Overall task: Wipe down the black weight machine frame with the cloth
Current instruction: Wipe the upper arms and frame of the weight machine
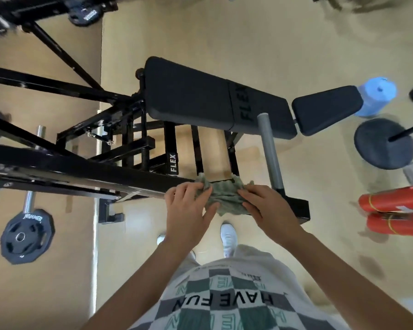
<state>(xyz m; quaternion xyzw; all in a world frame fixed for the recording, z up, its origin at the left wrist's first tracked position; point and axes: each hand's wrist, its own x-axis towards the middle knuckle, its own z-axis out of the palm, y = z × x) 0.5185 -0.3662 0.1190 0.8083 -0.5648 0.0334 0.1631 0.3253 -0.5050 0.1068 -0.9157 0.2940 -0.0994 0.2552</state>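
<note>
Standing over the near rail of the black weight machine frame [81, 172], just on the viewer's side of the padded bench [200, 96]. Holding a green cloth [221, 198] bunched on top of that rail, below the bench's middle seam.

Gathering the folds with the left hand [188, 208]: a closed grip, fingers curled into the cloth, thumb tucked along its lower edge. Pressing with the right hand [269, 210] in a flatter grip, fingers laid across the folds and thumb apparently pinching in from beneath. Neither grip wide open, neither holding anything but the cloth.

Judged as early going: only a short stretch of rail covered, with the long run of frame left of the bench and the crossbars under the bench yet to be reached.

Possible trouble from here:
- Wiping with the cloth wadded rather than spread, so skating along the top face and missing the sides and underside.
- Snagging the loose lower flap on the rail's end bracket, or on the foot of the grey handle bar [271, 151] in front of the bench's right half.
- Rapping knuckles on that bar during any stroke to the right.
- Catching cloth or fingers on the bolts, threaded rod and tight joints under the bench's left end when working that way.
</note>
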